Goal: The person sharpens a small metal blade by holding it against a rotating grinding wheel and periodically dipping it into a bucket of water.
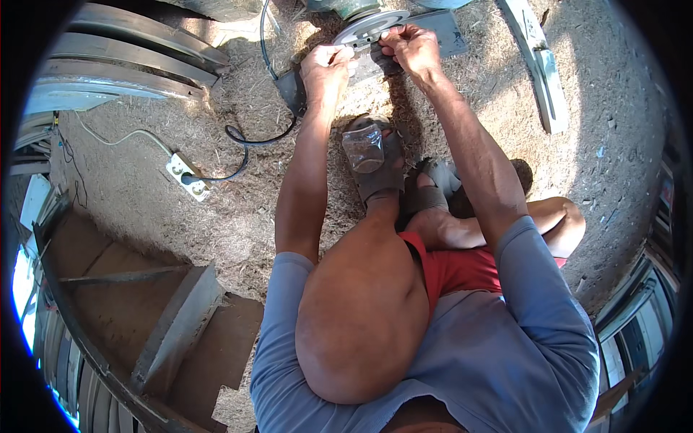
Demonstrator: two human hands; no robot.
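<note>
The left hand and right hand, fingers bent inward, were at the grey disc near the top edge; their exact grip couldn't be told. The machine behind was cut off.

From my end I see curved, weathered grey boards at upper left, a white rectangular power strip on pale, straw-littered ground, and a long, pale, narrow beam at upper right.

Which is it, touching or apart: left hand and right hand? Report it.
Apart. The head view shows a plain gap between the left hand and the right hand, beside the grey disc.
</note>
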